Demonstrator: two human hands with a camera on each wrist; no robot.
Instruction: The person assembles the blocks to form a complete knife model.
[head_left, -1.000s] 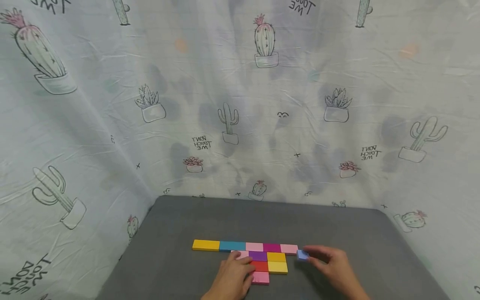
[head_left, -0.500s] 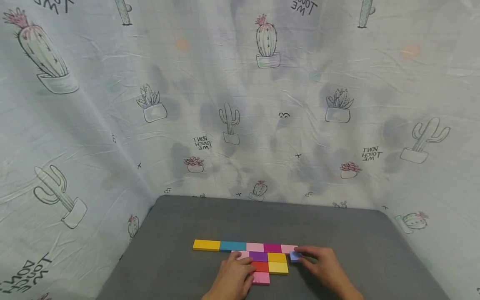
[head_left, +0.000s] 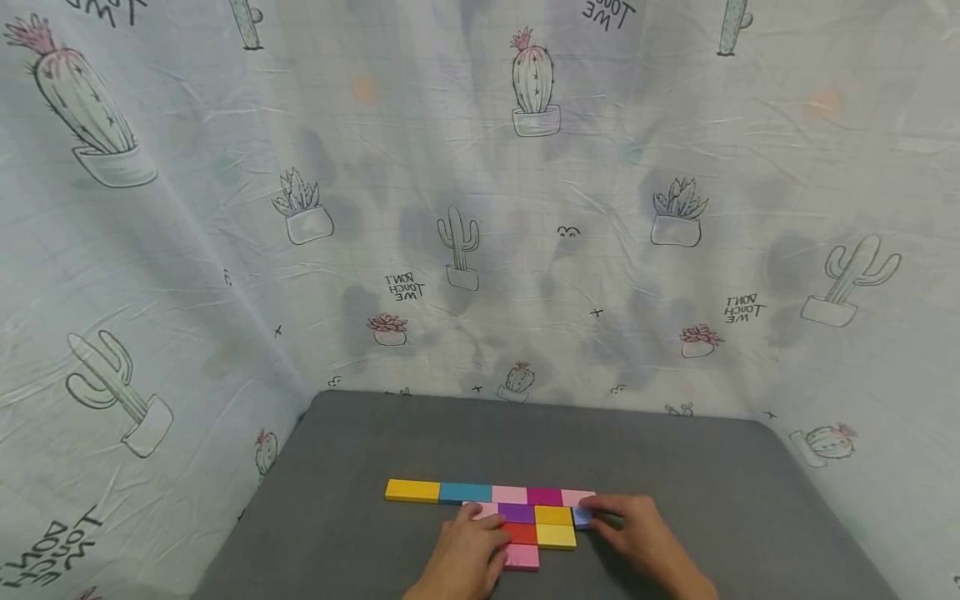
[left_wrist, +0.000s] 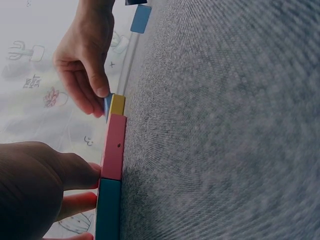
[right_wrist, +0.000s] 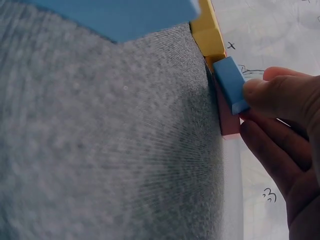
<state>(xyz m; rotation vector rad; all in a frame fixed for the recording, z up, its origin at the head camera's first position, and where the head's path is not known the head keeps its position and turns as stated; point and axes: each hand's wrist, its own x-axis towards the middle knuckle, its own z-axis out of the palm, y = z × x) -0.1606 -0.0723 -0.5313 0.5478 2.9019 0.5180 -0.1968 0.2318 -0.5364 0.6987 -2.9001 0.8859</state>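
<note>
A small blue block [head_left: 581,518] is pinched between the thumb and fingers of my right hand [head_left: 637,533]. It sits at the right end of the second row, beside an orange-yellow block [head_left: 552,515] and just below the end pink block [head_left: 576,497] of the long row. In the right wrist view the blue block [right_wrist: 230,82] looks slightly tilted against its neighbours. My left hand [head_left: 465,554] rests on the left side of the arrangement, its fingers touching a pink block [head_left: 486,508] and a red block [head_left: 521,533] and partly hiding them.
The long back row runs from a yellow block [head_left: 412,491] through a teal block [head_left: 465,493] to pink and magenta ones. A pale yellow block [head_left: 556,536] and a pink block [head_left: 522,557] lie nearer. All lie on a grey table [head_left: 345,442], before a cactus-print curtain [head_left: 480,317].
My right hand has moved left with the blue block, bringing it from right of the long row up to the end of the second row. My left hand has stayed put.
</note>
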